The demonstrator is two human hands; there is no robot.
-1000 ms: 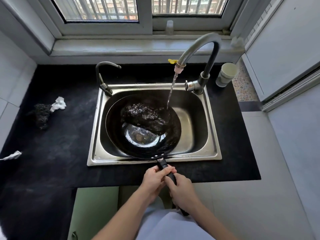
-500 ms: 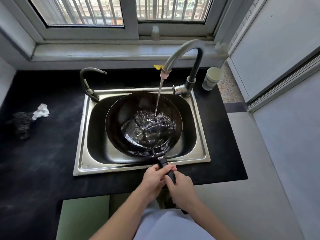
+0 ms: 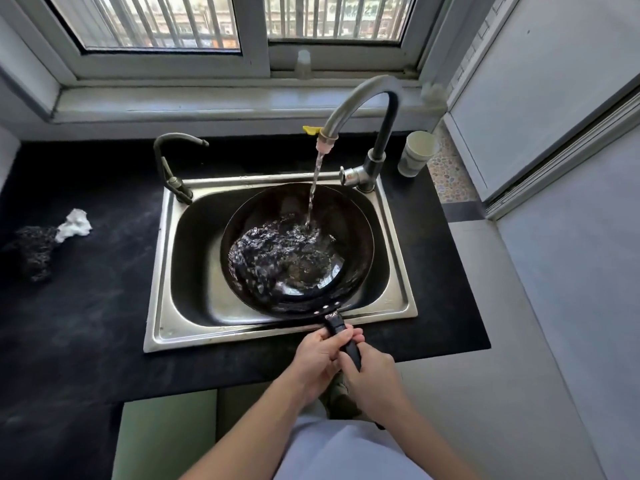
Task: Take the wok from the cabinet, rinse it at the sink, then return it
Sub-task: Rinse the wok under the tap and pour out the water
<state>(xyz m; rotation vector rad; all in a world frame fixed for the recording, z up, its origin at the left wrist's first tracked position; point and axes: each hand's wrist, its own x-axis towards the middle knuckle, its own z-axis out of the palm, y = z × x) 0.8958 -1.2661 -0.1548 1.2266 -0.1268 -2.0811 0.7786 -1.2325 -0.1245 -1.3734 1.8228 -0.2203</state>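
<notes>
- A head-worn camera looks down at a steel sink point(image 3: 162, 271) set in a black countertop point(image 3: 86, 323), with a barred window at 12 o'clock.
- The wok point(image 3: 349, 237), dark and round, sits inside the sink basin, toward its 3 o'clock side. Its bowl holds a rippling pool of water.
- A tall curved faucet point(image 3: 360, 102) stands at 1 o'clock of the sink, and its water stream point(image 3: 313, 188) falls into the wok near the 12 o'clock rim.
- The wok's black handle point(image 3: 336, 323) crosses the sink's front edge and points to 6 o'clock.
- The left hand point(image 3: 318, 356) wraps its fingers around the handle close to the bowl.
- The right hand point(image 3: 372, 379) curls around the handle just behind it, nearer the body (the two hands touch).
- Handling, as a judgement: the wok looks like rigid metal, heavy for its size and heavier with water inside. The sloshing load will pull it off balance, and a wet handle may be slippery.
- The handle is the only sensible hold. A two-handed grip near the bowl gives the best control when tipping the water out.
- Around the sink are a paper cup point(image 3: 417, 154) at 2 o'clock, a small second tap point(image 3: 173, 168) at 11 o'clock, and a scouring pad point(image 3: 34, 251) at 9 o'clock with crumpled white paper point(image 3: 74, 221) touching it.
</notes>
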